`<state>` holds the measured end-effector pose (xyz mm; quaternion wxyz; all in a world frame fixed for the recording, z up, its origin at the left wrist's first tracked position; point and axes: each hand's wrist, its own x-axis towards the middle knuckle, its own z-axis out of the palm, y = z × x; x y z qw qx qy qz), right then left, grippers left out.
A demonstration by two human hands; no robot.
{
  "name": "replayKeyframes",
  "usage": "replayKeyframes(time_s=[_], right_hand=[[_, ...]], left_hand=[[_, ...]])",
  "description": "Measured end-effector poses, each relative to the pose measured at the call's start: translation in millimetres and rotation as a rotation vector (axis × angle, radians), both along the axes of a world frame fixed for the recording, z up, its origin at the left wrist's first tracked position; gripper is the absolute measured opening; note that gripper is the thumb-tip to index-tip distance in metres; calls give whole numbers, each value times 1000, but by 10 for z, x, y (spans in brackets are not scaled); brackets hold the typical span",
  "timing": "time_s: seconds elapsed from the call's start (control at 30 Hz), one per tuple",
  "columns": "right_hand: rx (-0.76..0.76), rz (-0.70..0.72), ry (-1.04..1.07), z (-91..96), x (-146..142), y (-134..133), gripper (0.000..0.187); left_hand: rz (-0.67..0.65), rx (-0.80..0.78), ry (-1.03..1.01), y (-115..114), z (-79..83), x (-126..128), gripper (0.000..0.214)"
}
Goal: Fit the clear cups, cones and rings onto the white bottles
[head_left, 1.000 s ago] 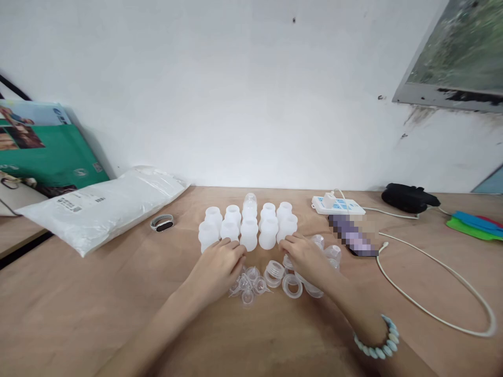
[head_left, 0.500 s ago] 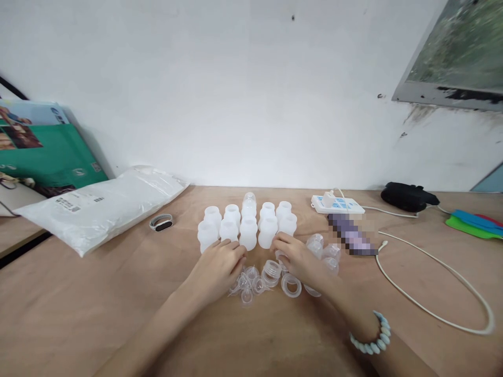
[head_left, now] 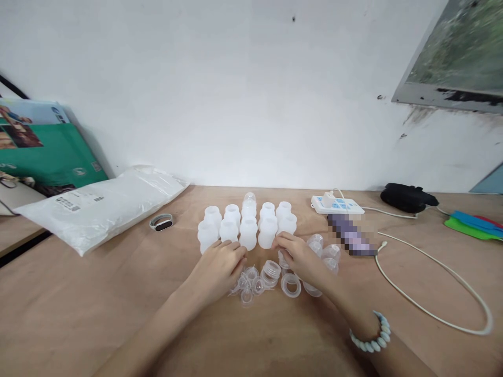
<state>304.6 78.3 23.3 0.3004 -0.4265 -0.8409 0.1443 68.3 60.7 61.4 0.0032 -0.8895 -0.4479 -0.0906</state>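
Several white plastic bottles [head_left: 249, 229] stand in two rows at the middle of the wooden table [head_left: 78, 293]. My left hand [head_left: 217, 267] rests palm down in front of them, fingers loosely curled, beside a pile of small clear silicone nipples [head_left: 248, 283]. My right hand [head_left: 299, 256] lies over clear threaded rings [head_left: 291, 284] and clear caps [head_left: 328, 250], its fingers curled near the front bottle on the right; whether it grips a part is hidden. A bead bracelet [head_left: 371, 335] is on my right wrist.
A white plastic bag [head_left: 102, 207] lies at the left, a wristband [head_left: 161, 222] beside it. A green box [head_left: 47, 152] leans on the wall. At the right are a power strip [head_left: 338, 204], a white cable [head_left: 436, 283], a black object [head_left: 408, 197] and coloured sheets [head_left: 473, 224].
My right hand has slid a little to the left over the rings and caps, toward the bottles. My left hand has stayed where it was.
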Motion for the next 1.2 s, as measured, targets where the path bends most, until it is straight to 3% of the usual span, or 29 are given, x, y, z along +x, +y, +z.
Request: replayKeyframes(time_s=[0.5,0.73,1.2], right_hand=[[-85,79,-108,84,-29,-62,32],[-146,180,-279,187,-90,-158,27],[-184,216,-230,204,-87,-160,18]], left_hand=[[-50,13,-78,-22,-4,3,23],[-61,29,-66,-27,-11,7,22],[-74,56,-74,-24,-8,5,23]])
